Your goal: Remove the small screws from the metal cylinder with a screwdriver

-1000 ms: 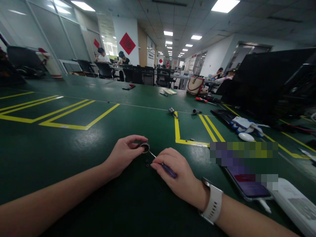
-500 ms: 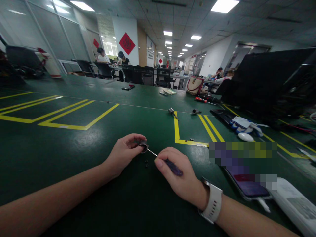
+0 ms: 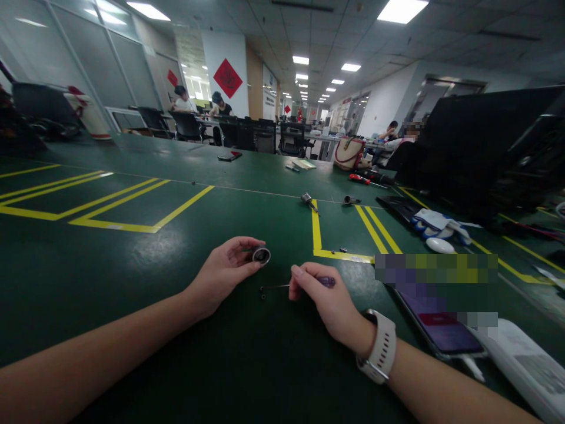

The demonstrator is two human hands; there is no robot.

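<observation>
My left hand [image 3: 225, 270] is closed on a small round metal housing [image 3: 262, 255], its hollow end turned toward me. My right hand [image 3: 321, 290] grips a screwdriver [image 3: 327, 282] with a dark purple handle. The thin shaft points left, and its tip is beside the small black nut-like parts [image 3: 263, 292] on the green table [image 3: 212, 365]. The screwdriver is apart from the housing. Part of the handle is hidden by the fingers of my right hand.
Beyond my hands lie a metal part [image 3: 308, 201] and a metal cup-shaped part [image 3: 351, 200]. Small black pieces [image 3: 342, 249] rest by the yellow tape. At right are a phone [image 3: 445, 330], a white mouse [image 3: 439, 245], gloves [image 3: 441, 222] and a red-handled screwdriver [image 3: 359, 178].
The screwdriver has come out of the housing and its tip has dropped to the small black parts. My left hand has turned the housing's open end more toward me.
</observation>
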